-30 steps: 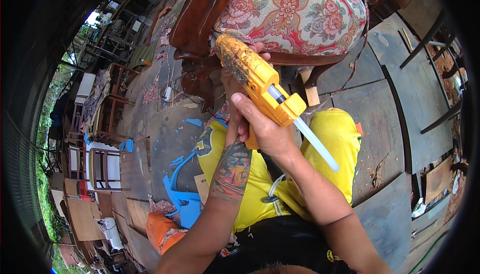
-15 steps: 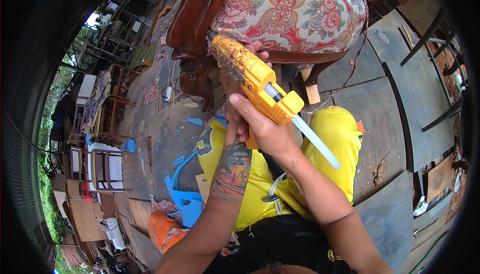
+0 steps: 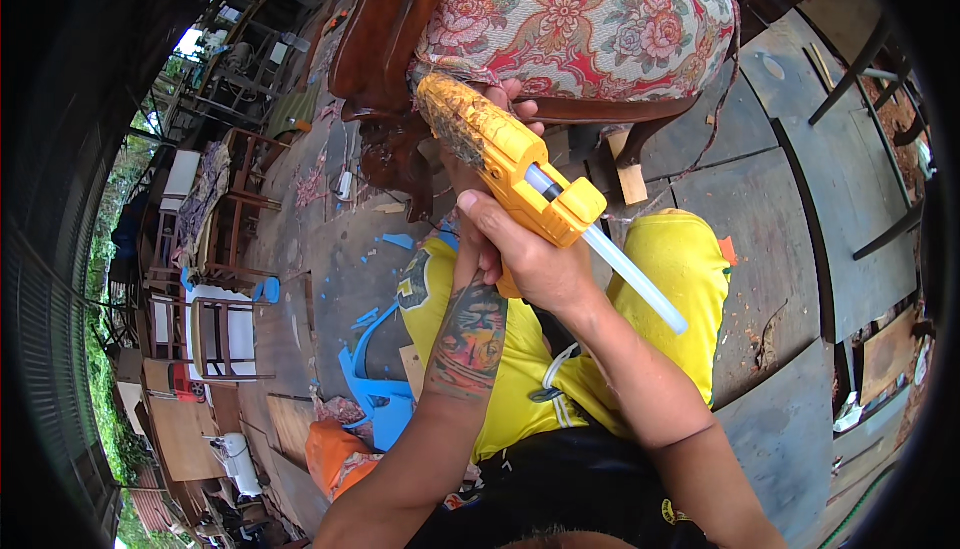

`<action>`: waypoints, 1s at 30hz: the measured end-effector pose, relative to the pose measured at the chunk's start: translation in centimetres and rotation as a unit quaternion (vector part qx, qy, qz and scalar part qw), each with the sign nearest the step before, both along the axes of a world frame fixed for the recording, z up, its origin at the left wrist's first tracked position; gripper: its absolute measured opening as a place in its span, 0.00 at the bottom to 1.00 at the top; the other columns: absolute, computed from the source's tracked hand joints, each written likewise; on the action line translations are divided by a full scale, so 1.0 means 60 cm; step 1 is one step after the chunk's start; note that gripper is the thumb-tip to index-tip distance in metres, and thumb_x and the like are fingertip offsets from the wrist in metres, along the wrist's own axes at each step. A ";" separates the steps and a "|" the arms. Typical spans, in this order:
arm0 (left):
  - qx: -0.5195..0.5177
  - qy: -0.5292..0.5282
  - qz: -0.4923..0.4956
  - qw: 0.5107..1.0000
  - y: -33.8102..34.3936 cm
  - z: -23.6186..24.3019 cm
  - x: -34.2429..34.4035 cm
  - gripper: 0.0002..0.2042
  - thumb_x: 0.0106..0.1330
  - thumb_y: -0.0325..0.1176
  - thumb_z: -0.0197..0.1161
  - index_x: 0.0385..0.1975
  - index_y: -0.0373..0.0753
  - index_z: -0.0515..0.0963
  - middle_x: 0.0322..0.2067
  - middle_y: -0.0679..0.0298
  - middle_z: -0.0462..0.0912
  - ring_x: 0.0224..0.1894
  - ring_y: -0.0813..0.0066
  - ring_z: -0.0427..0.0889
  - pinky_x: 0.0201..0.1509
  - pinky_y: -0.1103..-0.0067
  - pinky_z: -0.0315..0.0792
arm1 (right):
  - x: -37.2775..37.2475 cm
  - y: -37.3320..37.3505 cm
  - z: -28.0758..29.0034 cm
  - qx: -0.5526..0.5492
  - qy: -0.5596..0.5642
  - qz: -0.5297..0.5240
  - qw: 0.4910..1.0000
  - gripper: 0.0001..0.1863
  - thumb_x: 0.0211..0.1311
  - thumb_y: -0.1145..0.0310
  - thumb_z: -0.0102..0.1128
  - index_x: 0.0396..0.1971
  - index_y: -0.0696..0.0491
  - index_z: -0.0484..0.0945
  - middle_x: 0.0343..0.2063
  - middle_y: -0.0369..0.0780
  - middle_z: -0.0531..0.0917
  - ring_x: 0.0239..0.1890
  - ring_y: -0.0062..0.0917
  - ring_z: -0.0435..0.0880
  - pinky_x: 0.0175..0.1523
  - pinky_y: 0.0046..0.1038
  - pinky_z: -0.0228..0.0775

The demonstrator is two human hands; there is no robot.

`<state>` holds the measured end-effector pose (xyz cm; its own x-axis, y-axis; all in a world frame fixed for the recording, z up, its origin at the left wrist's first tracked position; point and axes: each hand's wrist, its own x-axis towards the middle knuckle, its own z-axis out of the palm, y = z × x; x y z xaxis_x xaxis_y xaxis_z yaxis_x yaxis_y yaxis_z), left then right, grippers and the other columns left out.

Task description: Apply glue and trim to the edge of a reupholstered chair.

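Observation:
A yellow glue gun, crusted with dark residue toward its nozzle, is gripped in my right hand. A pale glue stick juts from its rear. The nozzle end points at the seat edge of a chair, beside its carved dark wood leg. Red and cream floral fabric covers the seat. My left hand reaches beneath the gun to the seat's lower edge. Its visible fingers are curled there; the gun hides the rest and whatever they pinch. A thin braided cord hangs along the seat's right side.
Blue plastic pieces and an orange cloth bundle lie left of my yellow-clad legs. A wood block sits under the chair. Wooden chair frames stand at left. Overlapping floor sheets form raised edges at right.
The view has shifted slightly. Both hands and the glue gun keep nearly the same place against the chair's seat edge.

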<state>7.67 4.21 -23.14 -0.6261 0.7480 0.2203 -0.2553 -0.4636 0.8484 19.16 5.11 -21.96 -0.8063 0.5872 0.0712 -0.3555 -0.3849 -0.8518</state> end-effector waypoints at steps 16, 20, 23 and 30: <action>-0.027 -0.008 0.083 0.996 0.019 0.013 0.014 0.14 0.76 0.38 0.65 0.53 0.37 0.78 0.45 0.60 0.85 0.42 0.75 0.87 0.40 0.80 0.86 | 0.000 -0.004 -0.001 -0.001 0.022 -0.020 1.000 0.14 0.72 0.61 0.65 0.30 0.56 0.80 0.15 0.33 0.77 0.16 0.16 0.75 0.22 0.21 0.67; -0.024 -0.013 0.096 0.995 0.019 0.012 0.016 0.14 0.76 0.39 0.65 0.53 0.37 0.77 0.47 0.60 0.85 0.43 0.75 0.87 0.41 0.80 0.86 | 0.000 -0.005 0.001 0.008 0.027 -0.026 0.999 0.14 0.72 0.61 0.65 0.31 0.56 0.80 0.15 0.33 0.77 0.16 0.16 0.75 0.23 0.21 0.67; -0.016 -0.030 0.083 0.996 0.015 0.007 0.017 0.14 0.76 0.39 0.66 0.52 0.37 0.78 0.47 0.61 0.85 0.42 0.75 0.87 0.40 0.80 0.87 | 0.002 -0.005 0.002 -0.021 0.023 -0.010 0.999 0.13 0.72 0.61 0.65 0.32 0.56 0.80 0.16 0.33 0.77 0.16 0.16 0.75 0.22 0.21 0.67; 0.059 0.028 0.022 0.998 0.003 -0.018 0.005 0.19 0.78 0.41 0.61 0.61 0.36 0.75 0.58 0.58 0.81 0.54 0.71 0.84 0.55 0.77 0.84 | 0.005 -0.003 0.008 -0.007 0.018 -0.014 1.000 0.12 0.71 0.63 0.66 0.33 0.56 0.80 0.16 0.33 0.78 0.16 0.15 0.76 0.22 0.20 0.67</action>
